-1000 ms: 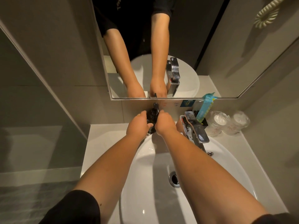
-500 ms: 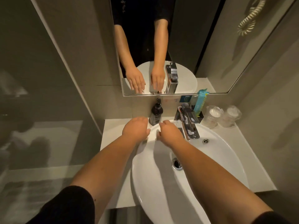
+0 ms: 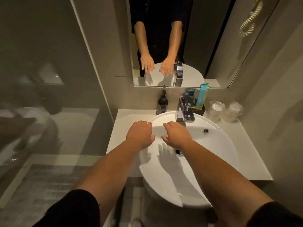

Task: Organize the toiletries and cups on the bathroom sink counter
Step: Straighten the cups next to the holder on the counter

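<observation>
Head view — the only one: both hands hang over the white basin [image 3: 213,145] at the middle of the frame, palms down. The left hand [image 3: 139,135] sits over the basin's left rim with fingers curled loosely and nothing in them; the right hand [image 3: 177,136] is just beside it, fingers slightly spread, also holding nothing.

Along the back of the worktop [image 3: 129,115], under the mirror [image 3: 213,46], the toiletries stand in a row. A dark pump bottle [image 3: 162,103] is upright left of the chrome faucet [image 3: 185,110]. Right of the faucet a black holder [image 3: 199,110] carries a teal packet [image 3: 202,95], standing on end. Further right, two wrapped cups [image 3: 223,111] stand close together near the wall, seemingly touching.

Judging by how things lie, the task looks close to finished — everything is upright and pushed to the back, and neither hand is reaching for anything. What is left, if anything, may be small straightening of the cups or the holder; whether other items sit behind the faucet cannot be told.
</observation>
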A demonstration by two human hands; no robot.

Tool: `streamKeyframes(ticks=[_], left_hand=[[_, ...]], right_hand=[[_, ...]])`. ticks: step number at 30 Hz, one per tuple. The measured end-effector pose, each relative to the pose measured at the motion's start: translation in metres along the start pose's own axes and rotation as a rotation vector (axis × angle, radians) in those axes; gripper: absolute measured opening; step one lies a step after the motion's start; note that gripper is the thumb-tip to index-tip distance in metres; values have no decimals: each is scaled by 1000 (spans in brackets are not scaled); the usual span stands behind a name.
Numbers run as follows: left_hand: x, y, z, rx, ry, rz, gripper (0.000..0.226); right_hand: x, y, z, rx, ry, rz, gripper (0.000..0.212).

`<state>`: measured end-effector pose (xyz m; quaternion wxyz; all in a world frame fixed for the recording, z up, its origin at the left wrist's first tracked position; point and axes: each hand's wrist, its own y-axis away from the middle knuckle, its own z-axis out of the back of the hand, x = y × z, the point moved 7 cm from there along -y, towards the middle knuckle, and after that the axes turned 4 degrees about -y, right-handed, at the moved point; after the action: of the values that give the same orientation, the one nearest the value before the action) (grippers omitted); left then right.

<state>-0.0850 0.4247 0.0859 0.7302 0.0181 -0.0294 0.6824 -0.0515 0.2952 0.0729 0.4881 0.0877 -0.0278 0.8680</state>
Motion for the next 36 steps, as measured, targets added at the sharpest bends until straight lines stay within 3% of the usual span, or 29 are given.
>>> streamKeyframes(ticks=[9, 18, 31, 36], left_hand=[[-96, 55, 13, -40, 36, 49, 33], [-185, 45, 17, -64, 117, -59, 28], [-249, -54, 4, -43, 136, -249, 46], [-252, -95, 0, -38, 112, -328, 37]], right_hand=[[-66, 102, 10, 8, -37, -30, 47], [-136, 158, 30, -20, -2, -143, 54], [-210, 140, 39, -21, -85, -347, 58], [-234, 113, 37, -23, -133, -417, 59]])
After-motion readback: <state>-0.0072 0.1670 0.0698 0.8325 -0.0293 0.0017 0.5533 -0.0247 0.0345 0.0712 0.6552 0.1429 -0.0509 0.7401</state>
